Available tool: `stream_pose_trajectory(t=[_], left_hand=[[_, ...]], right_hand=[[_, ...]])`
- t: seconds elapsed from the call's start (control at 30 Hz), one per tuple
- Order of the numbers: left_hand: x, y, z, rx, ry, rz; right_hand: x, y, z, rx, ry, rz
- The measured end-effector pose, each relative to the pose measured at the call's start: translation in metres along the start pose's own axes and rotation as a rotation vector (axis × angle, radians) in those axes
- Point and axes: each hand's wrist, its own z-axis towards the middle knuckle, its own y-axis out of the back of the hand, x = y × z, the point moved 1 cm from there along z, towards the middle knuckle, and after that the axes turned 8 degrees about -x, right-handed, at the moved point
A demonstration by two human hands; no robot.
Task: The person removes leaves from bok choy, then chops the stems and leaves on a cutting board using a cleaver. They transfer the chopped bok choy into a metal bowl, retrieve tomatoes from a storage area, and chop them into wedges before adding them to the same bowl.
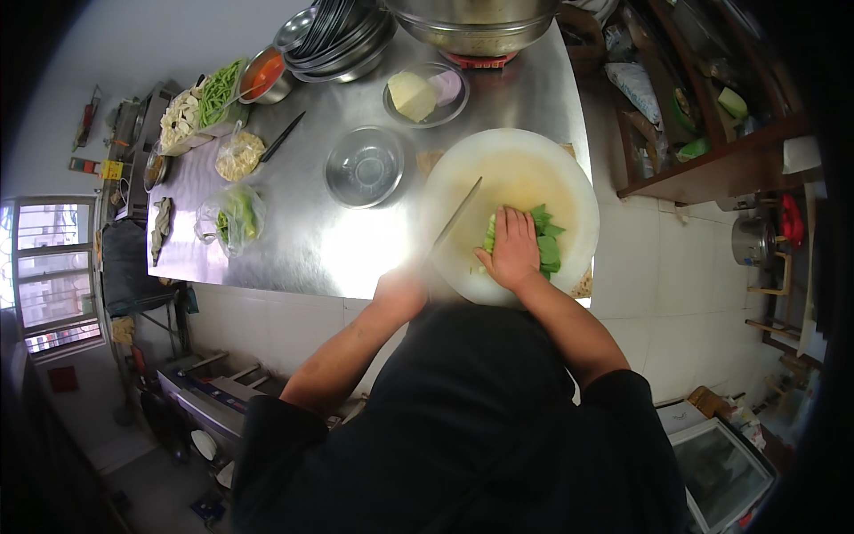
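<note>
A round white cutting board (460, 147) lies before me at the front right corner of a steel table. My right hand (516, 250) presses down on a bunch of leafy greens (548, 247), its fingers spread over the pale cut stalks and the leaves poking out on the right. Small cut bits rest on the board by the thumb. My left hand (402, 294), blurred, grips a kitchen knife (458, 212) at the table's front edge. The blade slants up over the board's left part, apart from the greens; the handle is mostly hidden in the hand.
Left of the board stands a steel bowl (364, 167); behind it, a dish (460, 113) holds cut vegetables. Bagged vegetables (237, 220), a black-handled tool (283, 137), stacked bowls (347, 53) and a large steel pot (474, 27) occupy the steel table (293, 200).
</note>
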Motion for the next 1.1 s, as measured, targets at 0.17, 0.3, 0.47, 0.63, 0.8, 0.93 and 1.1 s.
stream_pose_trajectory(t=[0.17,0.3,0.47,0.63,0.8,0.93,1.1], left_hand=[[-0.005,0.000,0.008,0.021,-0.078,-0.021],[-0.010,0.001,0.015,0.041,-0.120,-0.013],[-0.010,0.005,0.015,0.081,-0.071,-0.031],[-0.008,0.007,0.016,0.077,-0.103,-0.036],[-0.006,0.007,0.019,0.137,-0.073,-0.021],[-0.005,0.007,0.019,0.117,-0.088,-0.042],[-0.005,0.007,0.018,0.073,-0.130,-0.025]], right_hand=[[0.003,-0.009,0.009,-0.051,0.021,0.070],[-0.002,-0.006,0.008,-0.139,0.032,0.152],[-0.005,-0.007,0.017,-0.297,-0.074,0.339],[-0.007,-0.011,0.023,-0.450,-0.120,0.489],[-0.010,-0.018,0.023,-0.620,-0.137,0.562],[-0.011,-0.022,0.024,-0.560,-0.044,0.497],[-0.008,-0.021,0.027,-0.560,-0.010,0.431]])
